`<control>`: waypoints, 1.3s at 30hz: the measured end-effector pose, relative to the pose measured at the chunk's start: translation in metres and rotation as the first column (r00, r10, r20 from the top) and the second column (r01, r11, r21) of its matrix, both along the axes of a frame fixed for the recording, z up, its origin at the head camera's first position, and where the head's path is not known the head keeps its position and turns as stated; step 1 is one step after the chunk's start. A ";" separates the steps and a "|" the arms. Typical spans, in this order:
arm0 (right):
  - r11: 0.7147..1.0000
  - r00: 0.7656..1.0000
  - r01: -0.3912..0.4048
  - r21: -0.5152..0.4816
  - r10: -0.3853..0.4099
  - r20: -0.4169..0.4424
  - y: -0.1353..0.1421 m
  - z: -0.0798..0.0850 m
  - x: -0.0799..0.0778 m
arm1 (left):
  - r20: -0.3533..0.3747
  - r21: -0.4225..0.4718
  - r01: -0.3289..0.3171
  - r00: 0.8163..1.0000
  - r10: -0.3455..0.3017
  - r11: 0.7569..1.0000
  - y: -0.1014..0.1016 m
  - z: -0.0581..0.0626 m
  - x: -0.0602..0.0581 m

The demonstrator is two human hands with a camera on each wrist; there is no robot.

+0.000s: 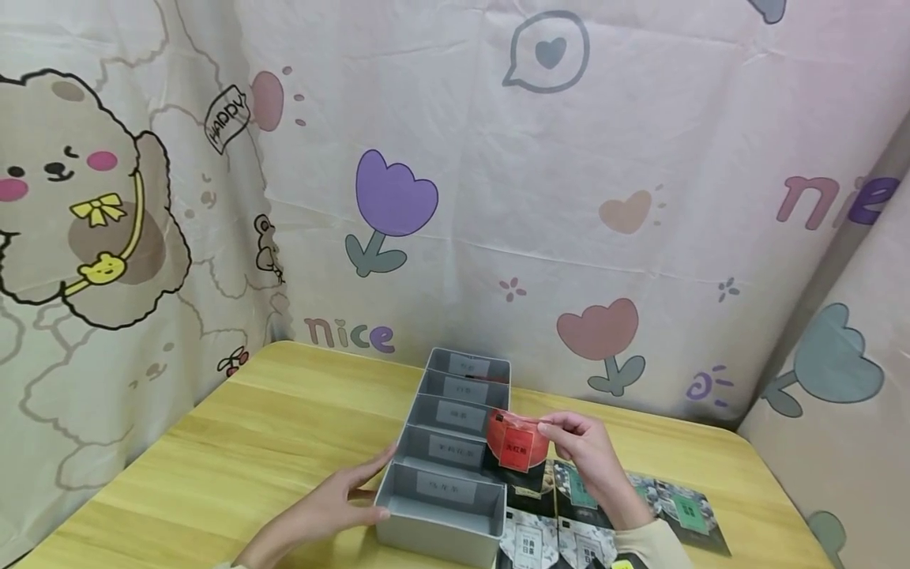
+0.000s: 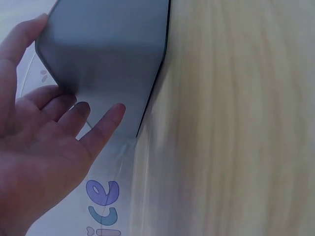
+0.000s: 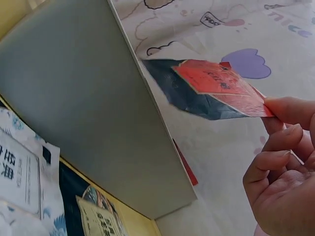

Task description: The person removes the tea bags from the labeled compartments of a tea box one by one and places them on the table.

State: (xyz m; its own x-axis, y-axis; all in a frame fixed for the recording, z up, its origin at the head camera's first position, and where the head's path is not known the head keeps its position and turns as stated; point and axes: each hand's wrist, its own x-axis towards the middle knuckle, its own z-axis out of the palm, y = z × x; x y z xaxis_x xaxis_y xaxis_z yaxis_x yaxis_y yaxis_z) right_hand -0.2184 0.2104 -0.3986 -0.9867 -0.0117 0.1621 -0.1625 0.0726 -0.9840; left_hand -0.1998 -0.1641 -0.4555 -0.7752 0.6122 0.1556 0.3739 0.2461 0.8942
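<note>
A long grey box with a row of labelled compartments stands on the table. My right hand pinches the top edge of a red and black tea packet between thumb and fingertips. The packet is tilted by the box's right rim; whether it touches the rim I cannot tell. At the box's near left corner, my left hand rests against the outside, fingers spread and relaxed. In the left wrist view the thumb of that hand lies at the box's edge. A bit of red shows in the farthest compartment.
Several tea packets lie on the table to the right of the box, including white ones and green-labelled ones. The yellow wood-grain table meets a printed curtain behind and at both sides.
</note>
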 end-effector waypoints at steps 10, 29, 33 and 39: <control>0.999 0.998 0.015 0.036 -0.017 0.057 0.021 -0.005 0.011 | -0.001 -0.011 0.001 1.000 -0.001 1.000 0.000 0.001 0.001; 0.984 0.978 0.093 0.155 -0.119 0.173 0.079 -0.011 0.041 | -0.057 0.010 0.023 0.998 -0.023 1.000 -0.004 -0.002 -0.002; 0.976 0.959 0.101 0.192 -0.147 0.244 0.099 -0.018 0.049 | -0.041 0.013 0.036 0.999 -0.035 0.999 -0.003 -0.001 -0.003; 0.976 0.927 0.063 0.207 -0.134 0.350 0.133 -0.031 0.063 | -0.042 -0.002 0.026 0.999 -0.026 1.000 -0.001 -0.002 -0.004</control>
